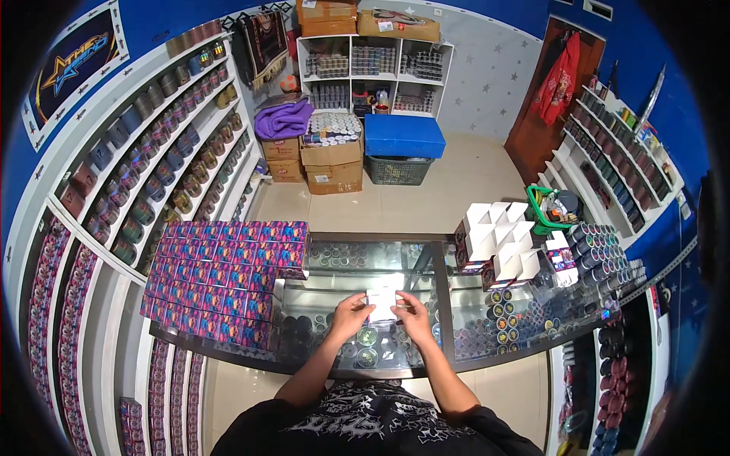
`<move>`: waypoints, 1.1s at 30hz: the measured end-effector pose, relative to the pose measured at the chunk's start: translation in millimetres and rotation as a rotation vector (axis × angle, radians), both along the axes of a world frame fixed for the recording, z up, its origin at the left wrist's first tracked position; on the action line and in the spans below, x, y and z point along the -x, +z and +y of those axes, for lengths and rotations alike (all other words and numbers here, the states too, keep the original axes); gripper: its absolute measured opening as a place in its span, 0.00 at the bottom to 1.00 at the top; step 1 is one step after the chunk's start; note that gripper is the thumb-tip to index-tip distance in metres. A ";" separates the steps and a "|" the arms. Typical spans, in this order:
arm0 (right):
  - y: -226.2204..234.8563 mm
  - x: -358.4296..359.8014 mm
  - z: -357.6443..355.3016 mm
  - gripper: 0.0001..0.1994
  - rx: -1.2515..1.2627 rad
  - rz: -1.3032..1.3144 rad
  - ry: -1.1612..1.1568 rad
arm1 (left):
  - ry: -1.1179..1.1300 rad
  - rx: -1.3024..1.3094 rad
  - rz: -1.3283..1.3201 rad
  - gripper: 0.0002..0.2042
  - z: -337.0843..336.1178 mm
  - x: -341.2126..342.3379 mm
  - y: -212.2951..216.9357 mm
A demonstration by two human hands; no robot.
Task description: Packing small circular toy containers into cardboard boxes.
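Note:
Over the glass counter, I hold a small white carton between both hands. Its pale face is turned up toward me, and a bright reflection behind it blurs its far edge. My left hand grips the left side, thumb lying on the face. On the opposite side, my right hand pinches the carton in the same way. Fingertips underneath are hidden. Through the glass just below the carton, round lidded containers show inside the display case.
Stacked colourful printed boxes cover the counter's left end. To the right stand white open-flapped cartons, one printed box and several round-topped containers. A green basket sits beyond them. Shelves of cans line the left wall.

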State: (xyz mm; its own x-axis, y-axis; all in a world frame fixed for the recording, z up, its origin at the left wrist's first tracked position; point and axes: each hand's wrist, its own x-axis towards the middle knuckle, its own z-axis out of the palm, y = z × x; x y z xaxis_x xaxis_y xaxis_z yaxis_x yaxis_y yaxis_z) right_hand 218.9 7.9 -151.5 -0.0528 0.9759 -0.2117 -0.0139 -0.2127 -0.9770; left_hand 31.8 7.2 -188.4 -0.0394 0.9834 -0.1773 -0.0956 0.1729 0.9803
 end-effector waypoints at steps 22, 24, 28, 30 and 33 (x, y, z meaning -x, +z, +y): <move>-1.4 4.9 17.9 0.15 -0.156 0.029 0.016 | 0.056 -0.285 0.337 0.11 11.8 6.2 1.0; -3.0 5.0 21.6 0.18 -0.162 0.044 0.003 | 0.043 -0.202 0.076 0.12 12.4 1.0 4.6; -5.1 7.5 26.6 0.21 -0.099 -0.169 0.124 | 0.042 -0.026 -0.126 0.11 13.2 -6.8 8.6; -9.3 19.6 23.5 0.23 -0.139 -0.284 0.148 | 0.018 0.001 -0.189 0.11 15.1 -10.2 -6.4; -21.5 38.8 6.4 0.28 -0.277 -0.376 -0.012 | 0.067 -0.085 -0.140 0.14 10.5 -30.0 -18.7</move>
State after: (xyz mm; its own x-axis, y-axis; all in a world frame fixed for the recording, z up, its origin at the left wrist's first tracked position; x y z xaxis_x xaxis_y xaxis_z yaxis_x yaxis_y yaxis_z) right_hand 180.2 14.4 -172.9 -0.0107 0.9984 0.0547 0.3508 0.0550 -0.9348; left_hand 61.8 17.7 -207.1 -0.0860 0.9911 -0.1020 -0.2405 0.0787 0.9675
